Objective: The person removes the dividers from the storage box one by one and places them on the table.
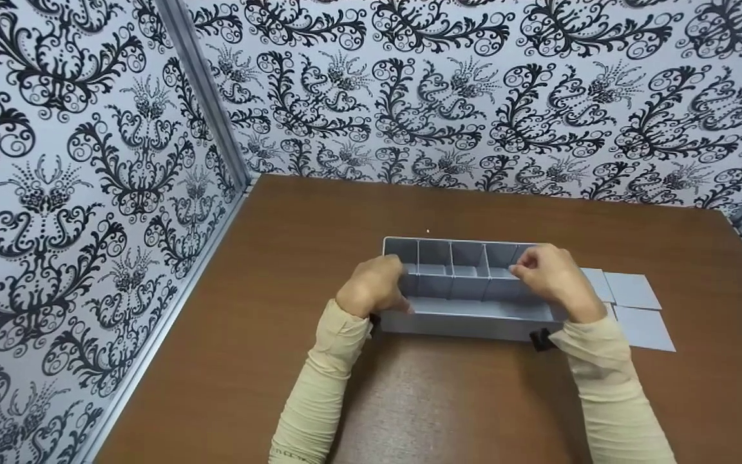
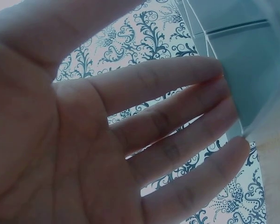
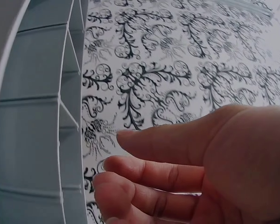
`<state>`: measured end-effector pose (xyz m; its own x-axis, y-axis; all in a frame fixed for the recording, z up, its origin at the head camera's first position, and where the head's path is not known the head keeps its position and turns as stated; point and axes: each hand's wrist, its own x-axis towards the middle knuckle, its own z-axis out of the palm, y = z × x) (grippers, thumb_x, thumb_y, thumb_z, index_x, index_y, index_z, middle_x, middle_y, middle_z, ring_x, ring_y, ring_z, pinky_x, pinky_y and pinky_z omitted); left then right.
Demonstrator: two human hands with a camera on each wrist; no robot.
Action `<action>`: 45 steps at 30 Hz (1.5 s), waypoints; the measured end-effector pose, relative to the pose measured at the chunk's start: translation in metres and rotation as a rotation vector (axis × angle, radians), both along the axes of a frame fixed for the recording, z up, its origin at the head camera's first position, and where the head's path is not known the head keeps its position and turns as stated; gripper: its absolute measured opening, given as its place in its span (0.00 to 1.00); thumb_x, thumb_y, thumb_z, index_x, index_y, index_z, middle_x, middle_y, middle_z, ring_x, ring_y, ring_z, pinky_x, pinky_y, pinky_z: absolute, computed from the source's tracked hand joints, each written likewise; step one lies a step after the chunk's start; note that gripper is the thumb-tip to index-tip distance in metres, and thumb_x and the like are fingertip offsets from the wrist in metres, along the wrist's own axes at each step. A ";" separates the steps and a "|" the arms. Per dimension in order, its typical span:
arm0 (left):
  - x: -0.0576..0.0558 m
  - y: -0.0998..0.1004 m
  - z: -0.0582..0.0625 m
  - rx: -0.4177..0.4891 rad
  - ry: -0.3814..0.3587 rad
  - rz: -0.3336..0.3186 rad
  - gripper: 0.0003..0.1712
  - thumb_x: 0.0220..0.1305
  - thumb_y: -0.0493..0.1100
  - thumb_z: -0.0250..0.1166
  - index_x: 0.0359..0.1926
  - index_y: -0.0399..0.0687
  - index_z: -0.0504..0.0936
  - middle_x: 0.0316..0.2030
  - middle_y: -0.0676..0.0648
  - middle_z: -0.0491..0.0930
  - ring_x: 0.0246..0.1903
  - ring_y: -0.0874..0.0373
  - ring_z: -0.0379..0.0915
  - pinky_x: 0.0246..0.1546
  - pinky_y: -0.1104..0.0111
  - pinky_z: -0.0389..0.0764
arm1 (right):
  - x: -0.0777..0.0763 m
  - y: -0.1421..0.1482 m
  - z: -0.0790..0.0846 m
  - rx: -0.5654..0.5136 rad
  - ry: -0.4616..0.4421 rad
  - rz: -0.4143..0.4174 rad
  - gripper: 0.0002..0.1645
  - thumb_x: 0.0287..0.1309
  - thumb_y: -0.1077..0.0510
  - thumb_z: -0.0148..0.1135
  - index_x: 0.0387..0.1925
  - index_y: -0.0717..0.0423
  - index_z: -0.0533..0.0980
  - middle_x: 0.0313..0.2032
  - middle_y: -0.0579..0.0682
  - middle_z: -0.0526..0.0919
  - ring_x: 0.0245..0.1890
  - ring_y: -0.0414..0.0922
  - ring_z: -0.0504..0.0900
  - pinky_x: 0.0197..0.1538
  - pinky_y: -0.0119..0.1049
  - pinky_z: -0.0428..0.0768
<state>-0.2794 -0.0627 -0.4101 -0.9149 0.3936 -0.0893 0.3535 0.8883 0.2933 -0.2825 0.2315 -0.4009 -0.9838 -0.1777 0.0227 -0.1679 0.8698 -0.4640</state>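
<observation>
The grey compartment box (image 1: 461, 327) lies on the brown table (image 1: 248, 361), with thin flat panels (image 1: 632, 290) just beside its right end. At the box's left end, the left hand (image 1: 374, 283) is held with fingers spread, their tips apparently touching the box. Above the box's right end, the right hand (image 1: 554, 277) is loosely curled, thumb and fingertips slightly apart, nothing visible between them. For careful work, the box is best steadied from its left end, while the crosswise dividers (image 3: 69, 60) are adjusted lightly and squarely, without the lengthwise partition (image 1: 432, 287) being bowed.
</observation>
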 end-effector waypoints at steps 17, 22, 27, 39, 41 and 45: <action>0.000 0.000 0.000 -0.016 0.004 0.007 0.29 0.38 0.54 0.83 0.40 0.44 0.87 0.39 0.45 0.85 0.41 0.49 0.81 0.45 0.57 0.81 | -0.036 -0.029 0.002 0.081 -0.171 0.035 0.13 0.61 0.55 0.62 0.33 0.63 0.81 0.32 0.59 0.83 0.35 0.55 0.80 0.40 0.49 0.78; 0.000 0.001 0.000 -0.026 0.013 -0.007 0.28 0.40 0.54 0.83 0.42 0.45 0.87 0.40 0.45 0.85 0.41 0.49 0.81 0.45 0.57 0.80 | -0.045 -0.032 -0.005 0.096 -0.207 0.034 0.14 0.61 0.55 0.63 0.32 0.64 0.82 0.26 0.55 0.82 0.29 0.49 0.78 0.32 0.40 0.76; 0.000 0.000 -0.001 -0.021 0.016 -0.008 0.28 0.40 0.53 0.82 0.42 0.45 0.88 0.40 0.46 0.84 0.42 0.50 0.81 0.46 0.58 0.80 | -0.052 -0.033 -0.009 0.104 -0.243 0.023 0.15 0.61 0.55 0.62 0.29 0.64 0.83 0.19 0.48 0.80 0.24 0.44 0.76 0.26 0.34 0.73; 0.000 -0.001 -0.001 -0.031 0.021 -0.007 0.27 0.40 0.54 0.82 0.41 0.45 0.88 0.38 0.47 0.85 0.40 0.51 0.81 0.44 0.58 0.80 | -0.060 -0.040 -0.012 0.078 -0.285 0.000 0.13 0.59 0.56 0.64 0.29 0.65 0.81 0.20 0.48 0.82 0.20 0.42 0.77 0.25 0.33 0.75; -0.001 0.000 -0.001 -0.032 0.020 -0.006 0.27 0.40 0.54 0.82 0.41 0.45 0.88 0.38 0.47 0.85 0.40 0.51 0.81 0.44 0.58 0.80 | -0.061 -0.041 -0.013 0.064 -0.284 -0.006 0.12 0.57 0.57 0.64 0.28 0.64 0.81 0.18 0.47 0.81 0.18 0.40 0.77 0.23 0.31 0.75; -0.001 0.000 -0.001 -0.031 0.020 -0.007 0.27 0.40 0.54 0.82 0.41 0.45 0.88 0.38 0.47 0.84 0.40 0.51 0.81 0.45 0.58 0.80 | -0.063 -0.040 -0.015 0.057 -0.266 -0.015 0.10 0.54 0.59 0.64 0.22 0.60 0.79 0.16 0.46 0.79 0.16 0.39 0.75 0.21 0.31 0.74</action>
